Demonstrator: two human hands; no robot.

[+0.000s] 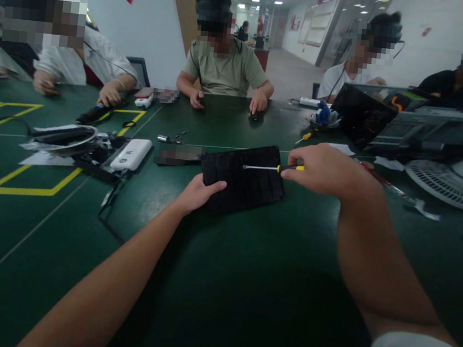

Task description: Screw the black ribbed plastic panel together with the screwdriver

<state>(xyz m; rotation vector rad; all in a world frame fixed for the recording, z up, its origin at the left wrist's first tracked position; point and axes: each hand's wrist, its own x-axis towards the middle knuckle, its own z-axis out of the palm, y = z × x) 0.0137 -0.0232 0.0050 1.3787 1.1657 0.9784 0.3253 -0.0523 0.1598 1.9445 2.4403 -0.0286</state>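
Note:
A flat black rectangular panel point(250, 189), its dark surface marked with ridges, is tilted above the green table. My left hand point(199, 193) grips its left edge, thumb on top and the other fingers hidden beneath. In my right hand point(325, 169) is a screwdriver point(260, 168) with a yellow and black handle, held nearly level. Its metal tip lies over the middle of the panel; whether it touches the surface I cannot tell. Just beyond the panel's left corner are small metal parts point(171, 138).
A white power bank point(131, 154) and a cluttered device with cables point(65, 139) stand to the left. On the right are a white fan point(454, 175), an opened computer case point(409, 131) and another screwdriver point(306, 136). Several people sit around the green table point(244, 285).

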